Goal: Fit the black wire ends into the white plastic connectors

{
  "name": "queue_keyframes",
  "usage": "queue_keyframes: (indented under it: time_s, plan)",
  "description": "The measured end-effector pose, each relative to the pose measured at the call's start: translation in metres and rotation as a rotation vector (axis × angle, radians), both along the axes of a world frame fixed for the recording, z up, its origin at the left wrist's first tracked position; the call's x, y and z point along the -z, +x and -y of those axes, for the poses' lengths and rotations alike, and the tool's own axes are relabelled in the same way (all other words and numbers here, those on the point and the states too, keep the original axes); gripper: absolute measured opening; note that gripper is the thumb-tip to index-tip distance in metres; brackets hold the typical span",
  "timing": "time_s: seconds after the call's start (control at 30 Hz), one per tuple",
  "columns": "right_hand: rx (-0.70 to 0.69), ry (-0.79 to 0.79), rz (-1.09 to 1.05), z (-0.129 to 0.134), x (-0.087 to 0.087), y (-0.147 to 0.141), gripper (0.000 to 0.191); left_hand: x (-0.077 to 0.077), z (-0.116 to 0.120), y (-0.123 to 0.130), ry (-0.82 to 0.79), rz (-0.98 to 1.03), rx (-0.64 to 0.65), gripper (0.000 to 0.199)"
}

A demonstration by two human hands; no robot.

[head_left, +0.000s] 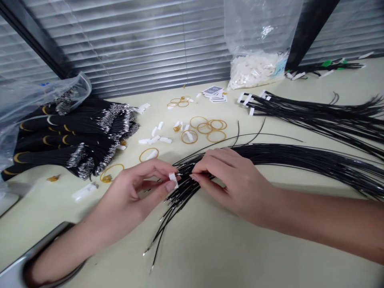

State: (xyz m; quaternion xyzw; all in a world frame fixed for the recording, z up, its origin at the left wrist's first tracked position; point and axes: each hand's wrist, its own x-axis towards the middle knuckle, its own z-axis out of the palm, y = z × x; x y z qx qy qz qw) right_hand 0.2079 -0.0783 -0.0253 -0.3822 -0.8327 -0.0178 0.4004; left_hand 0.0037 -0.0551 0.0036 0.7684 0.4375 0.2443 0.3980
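Between the thumb and fingers of my left hand [144, 192] is a small white connector housing [173, 181]. Just to its right, my right hand [231, 178] pinches a thin black wire; its metal tip points at the housing, and I cannot tell whether it has entered. Under both hands lies a long bundle of black wires [288, 154], its crimped ends fanned out toward the lower left. A few strands stick out below, with bare metal tips on the table.
Rubber bands [216, 125] and loose white housings [154, 139] lie behind my hands. Banded wire bundles [60, 136] are at left. At right are wires with white housings [282, 106]. A clear bag of white parts [255, 70] stands by the blinds, near playing cards [213, 92].
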Motion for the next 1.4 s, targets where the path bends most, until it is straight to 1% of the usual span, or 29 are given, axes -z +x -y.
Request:
queue_keyframes:
  time_s: [0.17,0.37,0.57,0.73,0.9,1.0,1.07,1.13,1.17,1.23,1.3,1.4]
  plan:
    - [-0.009,0.021,0.044,-0.001,0.001,0.0,0.015,-0.001,0.003,-0.001,0.011,-0.034,0.014,0.008]
    - [-0.032,0.023,0.048,-0.002,0.002,0.0,0.017,-0.002,0.004,-0.001,0.02,-0.057,0.045,0.011]
    - [-0.035,0.023,0.062,-0.002,0.002,-0.001,0.018,-0.001,0.004,0.0,0.031,-0.07,0.039,0.012]
    - [-0.07,0.058,0.115,-0.001,0.004,-0.001,0.022,-0.001,0.006,0.002,0.065,-0.083,0.043,0.011]
    - [-0.083,0.078,0.146,-0.002,0.006,0.0,0.019,-0.001,0.008,0.004,0.092,-0.101,0.065,0.011]
    - [-0.055,0.086,0.112,-0.001,0.002,0.0,0.018,-0.002,0.007,0.006,0.099,-0.097,0.027,0.01]
    - [-0.042,0.128,0.085,0.0,-0.003,0.001,0.017,-0.001,0.005,0.005,0.099,-0.07,-0.012,0.01]
    - [-0.095,0.162,0.119,0.002,-0.007,0.003,0.018,0.0,0.002,0.003,0.099,-0.038,-0.051,0.01]
    - [-0.14,0.157,0.172,0.003,-0.009,0.004,0.02,0.001,0.0,0.002,0.101,-0.029,-0.067,0.011]
    - [-0.205,0.094,0.32,0.004,-0.009,0.006,0.022,0.003,-0.002,-0.001,0.109,-0.034,-0.095,0.014]
    - [-0.202,0.008,0.43,0.003,-0.006,0.007,0.019,0.004,-0.004,-0.002,0.113,-0.049,-0.108,0.016]
    - [-0.171,-0.069,0.434,0.001,-0.003,0.006,0.013,0.003,-0.003,-0.003,0.089,-0.045,-0.095,0.016]
